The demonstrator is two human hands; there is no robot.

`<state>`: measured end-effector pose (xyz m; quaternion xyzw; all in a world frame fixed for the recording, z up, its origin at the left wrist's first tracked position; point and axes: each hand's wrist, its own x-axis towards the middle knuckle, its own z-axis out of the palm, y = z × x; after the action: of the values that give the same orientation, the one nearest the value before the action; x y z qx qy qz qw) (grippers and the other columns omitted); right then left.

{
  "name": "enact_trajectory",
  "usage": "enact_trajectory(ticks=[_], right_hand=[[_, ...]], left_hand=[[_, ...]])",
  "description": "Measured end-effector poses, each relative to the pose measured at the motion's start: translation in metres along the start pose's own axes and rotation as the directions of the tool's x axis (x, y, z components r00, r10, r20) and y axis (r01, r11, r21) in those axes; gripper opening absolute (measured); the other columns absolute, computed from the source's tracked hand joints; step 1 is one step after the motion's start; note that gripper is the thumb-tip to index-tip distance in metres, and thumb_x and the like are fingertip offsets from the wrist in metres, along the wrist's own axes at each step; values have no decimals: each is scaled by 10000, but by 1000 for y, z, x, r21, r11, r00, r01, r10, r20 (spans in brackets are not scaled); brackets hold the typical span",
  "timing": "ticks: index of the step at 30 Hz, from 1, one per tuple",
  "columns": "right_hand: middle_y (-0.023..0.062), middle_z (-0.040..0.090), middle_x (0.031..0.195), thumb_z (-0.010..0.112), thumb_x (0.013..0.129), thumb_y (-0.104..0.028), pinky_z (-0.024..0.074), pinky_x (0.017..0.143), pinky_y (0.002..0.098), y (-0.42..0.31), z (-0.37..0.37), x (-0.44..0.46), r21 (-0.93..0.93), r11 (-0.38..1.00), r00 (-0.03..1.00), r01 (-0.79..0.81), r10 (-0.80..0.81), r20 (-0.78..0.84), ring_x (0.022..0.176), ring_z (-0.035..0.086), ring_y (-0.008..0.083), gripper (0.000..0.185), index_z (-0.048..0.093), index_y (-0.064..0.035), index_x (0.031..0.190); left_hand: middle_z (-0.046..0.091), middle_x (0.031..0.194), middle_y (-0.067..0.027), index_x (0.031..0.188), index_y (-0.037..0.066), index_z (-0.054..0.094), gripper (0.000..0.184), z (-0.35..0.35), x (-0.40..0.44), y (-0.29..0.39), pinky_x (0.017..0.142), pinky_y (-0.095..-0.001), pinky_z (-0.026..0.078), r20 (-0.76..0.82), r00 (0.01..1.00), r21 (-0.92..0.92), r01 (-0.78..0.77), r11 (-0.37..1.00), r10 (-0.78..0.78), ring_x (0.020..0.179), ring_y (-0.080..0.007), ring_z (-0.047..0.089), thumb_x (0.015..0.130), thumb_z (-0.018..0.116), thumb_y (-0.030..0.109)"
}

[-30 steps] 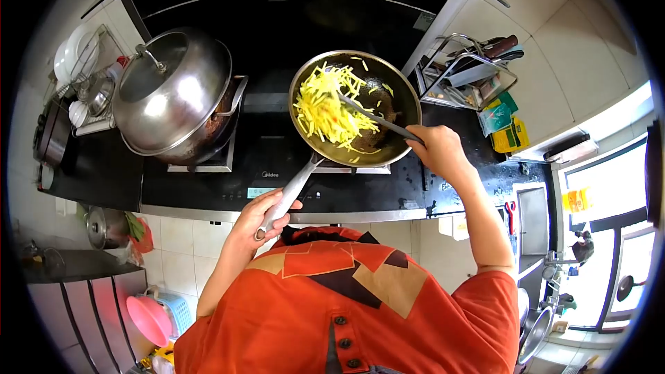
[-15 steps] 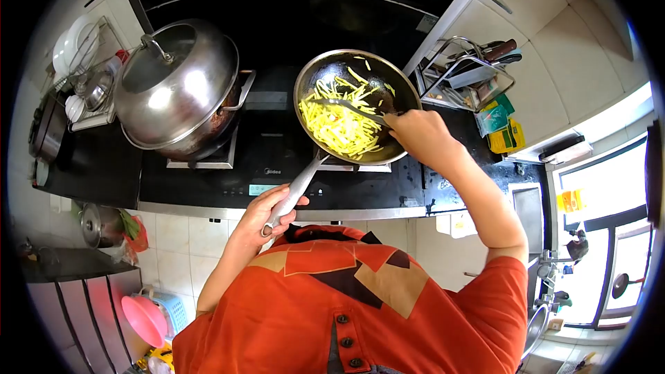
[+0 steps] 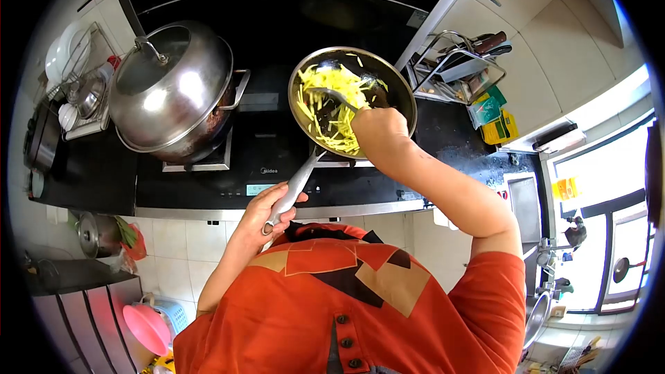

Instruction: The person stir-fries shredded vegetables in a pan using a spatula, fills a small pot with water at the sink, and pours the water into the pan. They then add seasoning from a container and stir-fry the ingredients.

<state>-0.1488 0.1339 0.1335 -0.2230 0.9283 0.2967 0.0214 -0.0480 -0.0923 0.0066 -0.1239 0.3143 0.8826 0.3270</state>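
My left hand is wrapped round the grey handle of a frying pan that sits over the right burner. Over the pan's right part, my right hand grips a dark spatula, whose head is among the food. Thin yellow-green strips lie mostly in the left half of the pan, spread from its back to its front, with a few scraps stuck near the back right. The spatula's handle is largely hidden under my right hand.
A large lidded steel pot stands on the left burner. Behind it to the left is a dish rack. A rack with knives and some packets stand right of the pan. The counter's front edge runs before me.
My right hand has moved left and forward over the pan with the spatula. The strips have been pushed about and spread along the pan's left side. My left hand keeps its hold.
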Motion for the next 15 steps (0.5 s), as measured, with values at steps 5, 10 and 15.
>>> enact_trajectory(ticks=[5,10,15], right_hand=[[62,687,729,666,736,-91,520,513,300,35,41,-32,74,997,999,35,-35,2,636,688,196,70,689,-79,802],[89,676,719,631,752,-81,527,556,328,47,17,-70,206,977,995,53,-68,66,669,686,240,71,649,-50,813],[164,648,775,580,811,-87,516,656,428,84,53,-34,403,915,987,39,28,-158,801,652,319,104,632,-59,897]], left_hand=[[632,999,-166,1193,4,487,276,-1,1,0,330,-186,352,29,999,-10,-24,1000,25,534,-95,475,991,431,184],[633,994,-164,1195,5,491,281,3,-1,4,331,-188,346,23,999,29,-31,999,30,534,-95,471,993,431,190],[633,999,-170,1213,0,482,294,-5,2,4,333,-198,349,27,1000,20,10,1000,-10,535,-105,477,988,439,184]])
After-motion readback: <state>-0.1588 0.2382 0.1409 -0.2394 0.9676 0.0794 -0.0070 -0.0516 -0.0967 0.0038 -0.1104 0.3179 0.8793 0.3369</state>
